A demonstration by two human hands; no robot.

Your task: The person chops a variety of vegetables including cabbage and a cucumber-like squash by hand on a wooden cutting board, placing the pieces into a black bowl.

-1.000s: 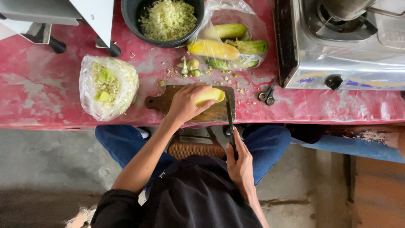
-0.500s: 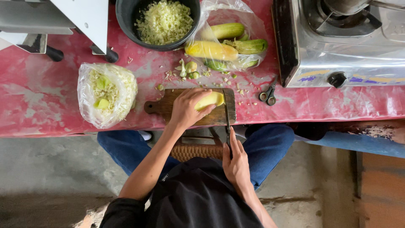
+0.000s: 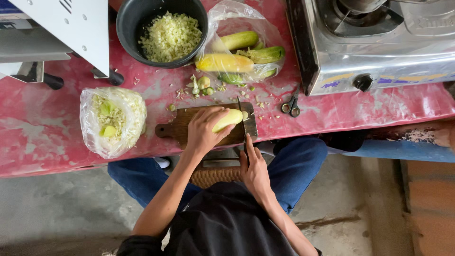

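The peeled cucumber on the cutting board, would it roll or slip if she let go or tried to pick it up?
Probably both. The peeled cucumber is rounded and lies on a flat cutting board, so it could roll once the left hand lifts. Its pale skinless surface is likely wet and slippery. It looks firm rather than floppy, keeping its shape beside the knife in the right hand.

This is a simple home kitchen. A shiny gas stove [image 3: 374,42] sits on a red table [image 3: 47,123]. Near the stove are a cutting board [image 3: 182,129] and a bowl [image 3: 161,31] of chopped vegetables.

One cutting board [image 3: 182,129], one knife [image 3: 242,124], one bowl [image 3: 128,23], two plastic bags [image 3: 111,121], one scissors [image 3: 289,106].
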